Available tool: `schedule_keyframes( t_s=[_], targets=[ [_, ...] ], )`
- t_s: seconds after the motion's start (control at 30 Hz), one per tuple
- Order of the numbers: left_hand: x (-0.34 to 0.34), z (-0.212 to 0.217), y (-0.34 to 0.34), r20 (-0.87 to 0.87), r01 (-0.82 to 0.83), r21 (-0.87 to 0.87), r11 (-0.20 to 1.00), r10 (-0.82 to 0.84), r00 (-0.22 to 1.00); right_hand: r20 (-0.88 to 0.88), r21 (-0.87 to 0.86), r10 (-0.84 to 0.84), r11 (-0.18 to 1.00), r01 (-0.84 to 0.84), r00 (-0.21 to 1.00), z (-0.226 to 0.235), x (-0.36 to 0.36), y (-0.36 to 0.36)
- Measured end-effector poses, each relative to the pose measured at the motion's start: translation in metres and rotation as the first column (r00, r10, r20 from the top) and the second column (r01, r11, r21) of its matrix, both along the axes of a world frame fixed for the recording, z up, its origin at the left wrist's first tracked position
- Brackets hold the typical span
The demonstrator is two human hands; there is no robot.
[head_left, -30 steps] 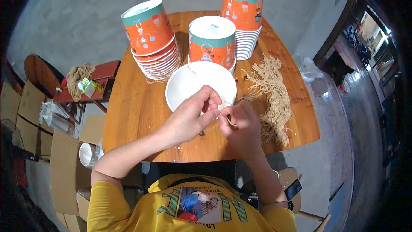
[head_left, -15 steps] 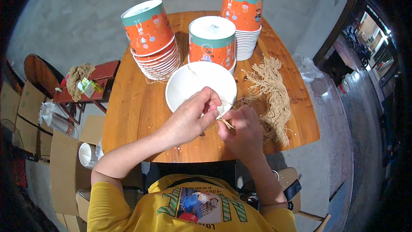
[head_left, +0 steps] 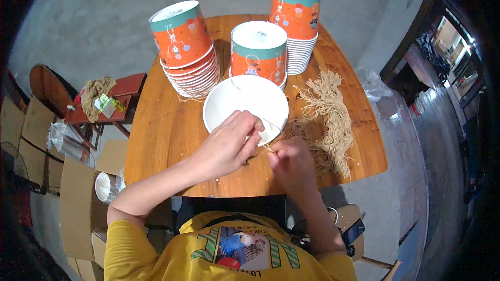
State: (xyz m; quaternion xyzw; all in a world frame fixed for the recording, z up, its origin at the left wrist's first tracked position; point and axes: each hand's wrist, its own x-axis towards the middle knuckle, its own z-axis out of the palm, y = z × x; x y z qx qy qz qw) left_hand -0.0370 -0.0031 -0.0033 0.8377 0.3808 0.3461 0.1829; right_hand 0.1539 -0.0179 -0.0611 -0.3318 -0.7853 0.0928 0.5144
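Note:
My left hand is closed on a thin beige string, thumb against curled fingers, over the near rim of a white paper bucket. Just to its right, my right hand pinches the same string between thumb and fingers. A short stretch of string shows between the two hands; the rest is hidden in the fingers. The bucket's round white face is turned up toward me, and a strand lies across its far part. Right of it, a thick bundle of loose beige strings lies on the wooden table.
Upside-down orange paper buckets with green bands stand stacked at the far left, far middle and far right. Beyond the table's left side is a red bench with cloth on it. Cardboard boxes stand at lower left.
My hands have drawn slightly apart, the right one a little lower and right. The string's loose ends near the right fingers are now mostly hidden. The whole view has shifted slightly.

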Motion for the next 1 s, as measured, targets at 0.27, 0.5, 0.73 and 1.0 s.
schedule_keyframes(
  t_s=[0.27,0.5,0.73,1.0],
  targets=[
    [-0.029,0.002,-0.015,-0.194,-0.01,-0.001,1.0,0.01,0.981,0.23,-0.122,-0.066,0.988,0.096,0.971,0.028,0.018,-0.009],
    [-0.045,0.003,-0.015,-0.175,-0.029,0.097,0.995,0.045,0.983,0.31,0.071,-0.063,0.997,0.042,0.949,0.017,0.01,-0.005],
    [-0.044,0.003,-0.02,-0.175,-0.043,0.188,0.981,0.076,0.982,0.252,-0.03,0.059,0.998,-0.053,0.966,0.029,0.002,-0.008],
    [-0.019,-0.004,-0.021,0.013,-0.026,0.17,0.985,0.025,1.0,-0.235,-0.516,0.126,0.824,-0.234,0.964,0.052,-0.022,0.008]
  ],
)
